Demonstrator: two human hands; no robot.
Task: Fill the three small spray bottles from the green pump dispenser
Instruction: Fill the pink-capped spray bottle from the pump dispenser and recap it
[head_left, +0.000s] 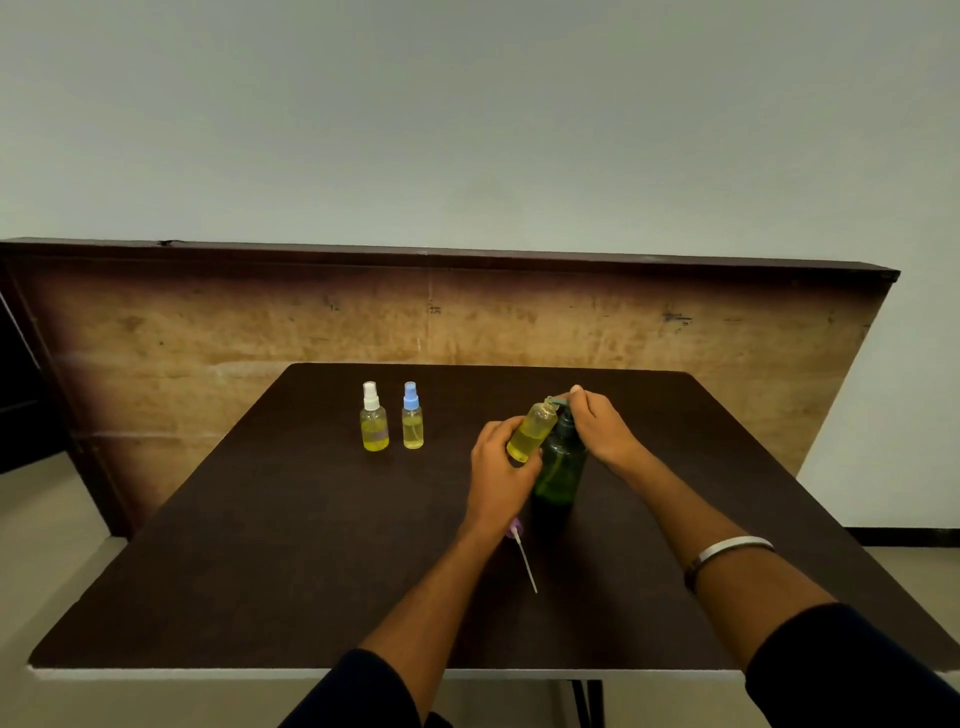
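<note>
My left hand (497, 464) grips the open bottle (531, 432) round its lower body, fingers curled, tilting it so the bare neck leans up toward the nozzle of the green dispenser (560, 464). My right hand (597, 422) sits on top of the pump head, fingers bent over it — pressing down, I judge, though the contact itself is hidden under my knuckles. The dispenser stands upright on the table (291, 545), touching the bottle at its shoulder. The bottle looks partly full of yellow liquid. Its purple sprayer cap (521, 550) with the long white dip tube lies on the table just beside my left wrist. Two capped bottles, white-top (373, 418) and blue-top (412, 417), stand side by side well apart to the left, both showing yellow liquid — so this looks like the third fill. To do it well: keep the neck right under the nozzle tip, press slow and full, let the pump rise before the next stroke. Hold the tilt shallow enough that the level stays below the neck. Stop short of the threads, leaving room for the dip tube.
</note>
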